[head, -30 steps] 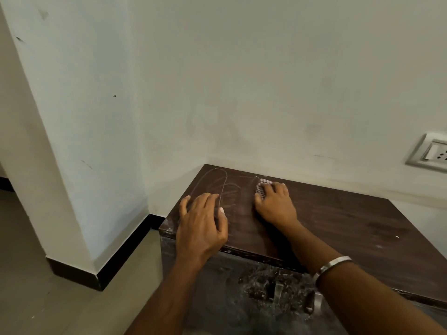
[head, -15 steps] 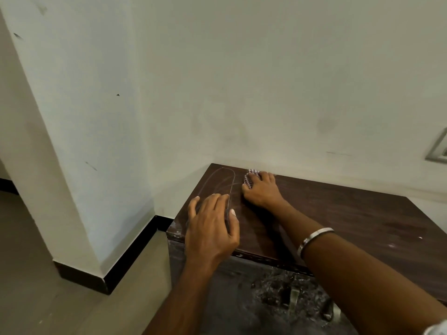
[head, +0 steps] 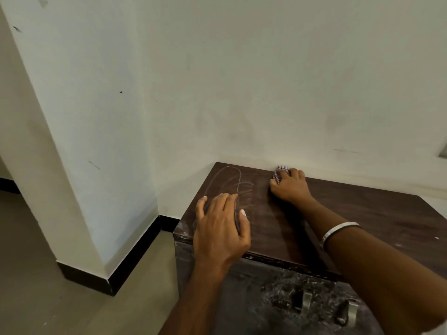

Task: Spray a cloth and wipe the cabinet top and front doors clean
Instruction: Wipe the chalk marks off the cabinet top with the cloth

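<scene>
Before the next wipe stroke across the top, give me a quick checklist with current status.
1. Cloth under the right hand: ok, pressed flat at the back edge by the wall.
2. Left hand bracing on the cabinet top: ok, flat near the front left corner.
3. Path to the right free of objects: ok, bare dusty wood.
4. Left corner wiped: not ok, dust streaks show there.
5. Front doors clean: not ok, grime around the handles.
6. Cloth damp: cannot tell.
</scene>
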Demonstrator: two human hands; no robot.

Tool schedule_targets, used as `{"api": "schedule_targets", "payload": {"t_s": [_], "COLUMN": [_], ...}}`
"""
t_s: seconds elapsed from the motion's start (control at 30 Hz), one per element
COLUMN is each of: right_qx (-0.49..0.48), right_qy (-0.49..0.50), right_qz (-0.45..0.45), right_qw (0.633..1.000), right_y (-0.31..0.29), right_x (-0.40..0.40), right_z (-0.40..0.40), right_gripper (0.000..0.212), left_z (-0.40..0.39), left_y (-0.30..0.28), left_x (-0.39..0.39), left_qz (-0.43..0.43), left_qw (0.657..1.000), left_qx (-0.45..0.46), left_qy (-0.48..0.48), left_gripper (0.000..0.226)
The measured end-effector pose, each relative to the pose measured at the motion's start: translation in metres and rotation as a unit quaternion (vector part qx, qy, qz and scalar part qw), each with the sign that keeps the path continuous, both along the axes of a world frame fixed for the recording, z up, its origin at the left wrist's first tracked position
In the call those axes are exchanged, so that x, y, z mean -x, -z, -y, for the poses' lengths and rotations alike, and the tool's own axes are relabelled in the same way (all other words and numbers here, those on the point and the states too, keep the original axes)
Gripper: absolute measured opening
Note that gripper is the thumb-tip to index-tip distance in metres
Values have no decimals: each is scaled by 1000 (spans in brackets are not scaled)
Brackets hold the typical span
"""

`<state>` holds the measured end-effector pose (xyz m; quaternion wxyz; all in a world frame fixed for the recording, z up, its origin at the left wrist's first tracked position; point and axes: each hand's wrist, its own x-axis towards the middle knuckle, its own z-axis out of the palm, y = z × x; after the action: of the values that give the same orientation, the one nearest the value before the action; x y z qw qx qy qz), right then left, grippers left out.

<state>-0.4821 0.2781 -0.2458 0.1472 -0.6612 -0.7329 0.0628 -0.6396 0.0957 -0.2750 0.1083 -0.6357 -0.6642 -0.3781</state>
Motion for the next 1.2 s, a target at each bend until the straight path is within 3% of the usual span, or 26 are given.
{"api": "schedule_targets", "payload": {"t_s": [0.3, 0.5, 0.67, 0.93, 1.2], "right_qx": [-2, 7, 0, -17, -30], "right_qy": [-91, -16, 11, -117, -56], "right_qz": [-39, -22, 6, -42, -46], "right_qw": [995, 1000, 1000, 992, 997], "right_y": [-1, -1, 2, 7, 5], "right_x": [45, -7, 14, 106, 47], "right_z": [-2, -6, -4, 37, 29], "right_gripper": [62, 62, 64, 62, 60], "left_z": [-1, 0, -2, -2, -1], "left_y": [0, -1, 2, 5, 6], "left_x": [3, 19, 30, 32, 33], "left_qz": [4, 16, 20, 21, 19], "left_qw": [1000, 999, 1000, 1000, 999], "left_qx": [-1, -6, -16, -6, -13], "left_qy": [13, 28, 4, -7, -25], "left_gripper": [44, 43, 37, 39, 35]}}
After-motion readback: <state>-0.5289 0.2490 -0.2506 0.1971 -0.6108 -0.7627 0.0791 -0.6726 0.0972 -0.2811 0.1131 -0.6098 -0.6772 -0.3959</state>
